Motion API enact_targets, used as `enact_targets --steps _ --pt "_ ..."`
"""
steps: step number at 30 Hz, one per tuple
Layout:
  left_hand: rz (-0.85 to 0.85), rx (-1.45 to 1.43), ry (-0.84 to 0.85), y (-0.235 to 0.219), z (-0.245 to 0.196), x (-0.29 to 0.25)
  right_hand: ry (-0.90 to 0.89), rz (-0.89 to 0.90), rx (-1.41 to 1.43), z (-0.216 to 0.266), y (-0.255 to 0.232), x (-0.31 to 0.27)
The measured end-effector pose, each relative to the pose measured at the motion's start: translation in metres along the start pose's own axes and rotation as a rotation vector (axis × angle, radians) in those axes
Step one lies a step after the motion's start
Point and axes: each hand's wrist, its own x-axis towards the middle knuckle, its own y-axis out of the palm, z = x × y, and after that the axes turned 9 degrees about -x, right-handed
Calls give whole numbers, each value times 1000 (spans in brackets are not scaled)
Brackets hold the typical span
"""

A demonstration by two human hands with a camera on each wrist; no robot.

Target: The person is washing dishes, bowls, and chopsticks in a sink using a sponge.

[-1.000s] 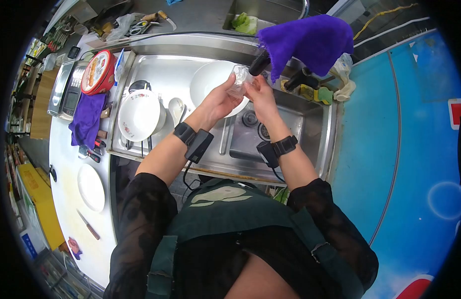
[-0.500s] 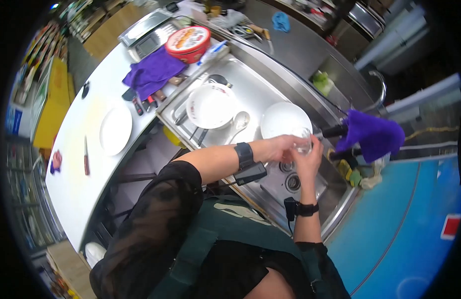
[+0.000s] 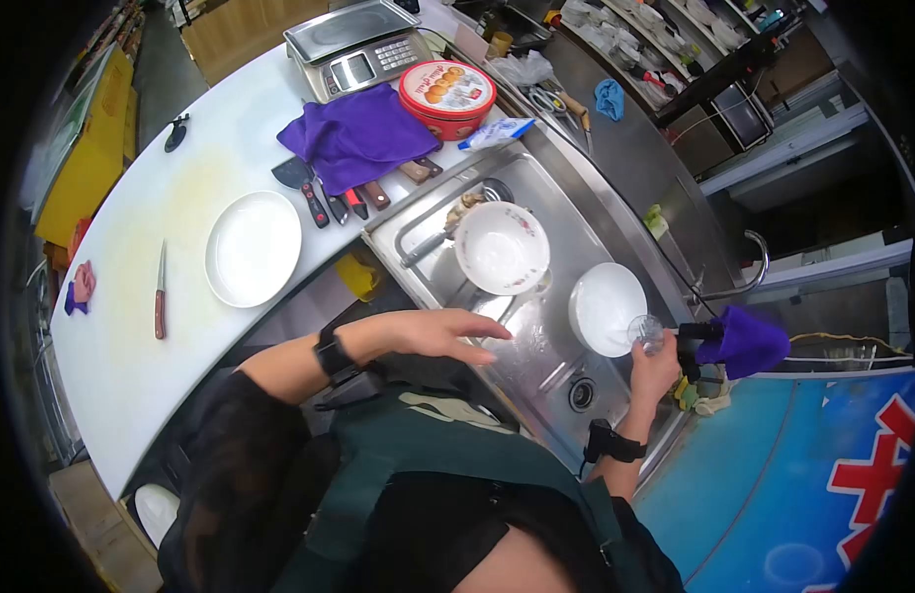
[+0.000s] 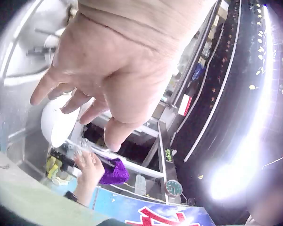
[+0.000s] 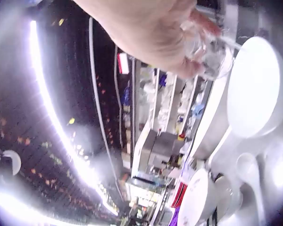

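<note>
In the head view my right hand (image 3: 655,370) grips a clear glass (image 3: 646,334) at the right side of the sink. The glass overlaps the rim of a plain white bowl (image 3: 604,296). The right wrist view has the same glass (image 5: 216,59) between fingers and thumb, beside the white bowl (image 5: 255,89). My left hand (image 3: 439,334) is held out over the sink's front edge with its fingers extended, holding nothing. A flower-patterned bowl (image 3: 502,245) stands beyond it on the steel drainboard. A white spoon (image 5: 249,172) lies near the bowls in the right wrist view.
A purple cloth (image 3: 756,342) hangs over black fittings right of the sink. On the white table (image 3: 195,188) at left are a white plate (image 3: 252,249), a knife (image 3: 161,301), a second purple cloth (image 3: 358,138), a red tin (image 3: 447,101) and a scale (image 3: 363,61).
Both hands were together at the glass earlier. My left hand has since let go and drawn back left, while the right keeps the glass. The head view has turned toward the table.
</note>
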Motion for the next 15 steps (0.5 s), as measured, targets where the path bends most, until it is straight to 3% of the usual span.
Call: enact_targets --steps 1,3,5,10,12,13,15 --pt "-34 -24 -21 -12 -1 -27 -21 -46 -137 25 -13 -4" --pt "-116 -99 -20 -38 10 -77 -36 3 -64 80 -31 1" --pt "-144 -201 18 -51 10 -126 -32 272 621 127 -42 16" --pt "-279 -493 56 -68 5 -230 -312 384 675 294 -105 66" --pt "-434 -479 135 -73 5 -257 -368 394 774 353 -114 97" --pt "-423 -484 126 -77 4 -267 -391 405 832 383 -115 112" --pt "-515 -479 200 -85 2 -282 -564 446 1080 444 -100 137"
